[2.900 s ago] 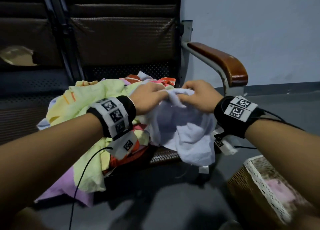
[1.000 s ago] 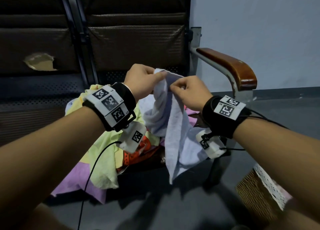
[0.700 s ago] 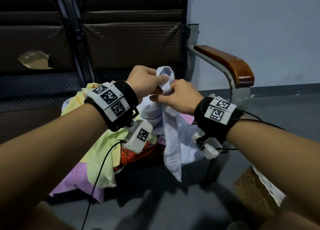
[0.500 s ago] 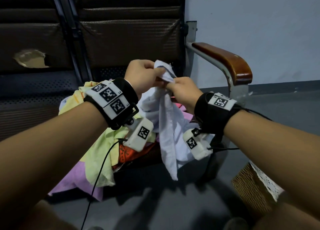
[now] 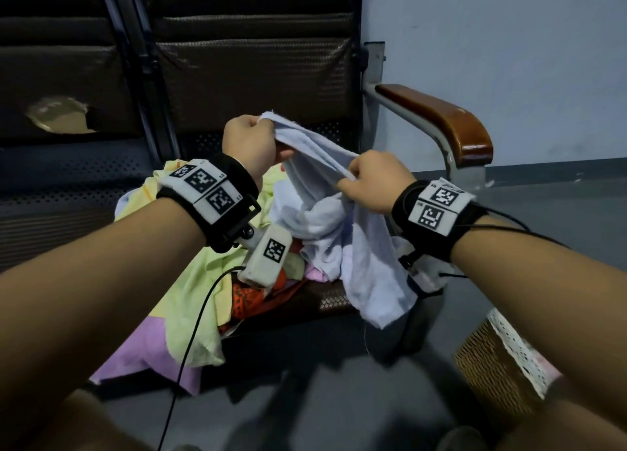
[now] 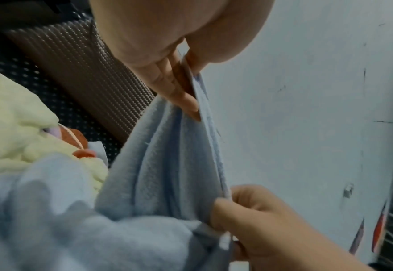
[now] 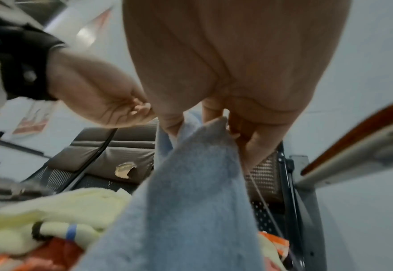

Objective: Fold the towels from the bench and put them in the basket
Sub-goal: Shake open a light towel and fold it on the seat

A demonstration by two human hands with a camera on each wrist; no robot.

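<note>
A pale blue towel point(image 5: 353, 233) hangs over the bench seat, held up by both hands. My left hand point(image 5: 252, 142) pinches its upper corner point(image 6: 196, 86) high at the left. My right hand point(image 5: 368, 179) pinches the hem point(image 7: 204, 139) lower and to the right, so the top edge runs stretched between them. The rest of the blue towel droops down past the seat's front edge. Under it lies a heap of towels point(image 5: 190, 281): yellow, orange patterned, pink and lilac. A wicker basket point(image 5: 488, 359) with a white lace rim stands on the floor at lower right.
The bench has a dark perforated seat point(image 5: 61, 179) and a padded backrest point(image 5: 251, 81) with a torn patch at left. A wooden armrest point(image 5: 437, 118) on a metal frame sticks out to the right. Behind it is a pale wall, below a grey floor point(image 5: 305, 399).
My hands, close together on the towel a moment ago, have drawn apart. The left rose, the right slid down and right along the hem, spreading the top edge.
</note>
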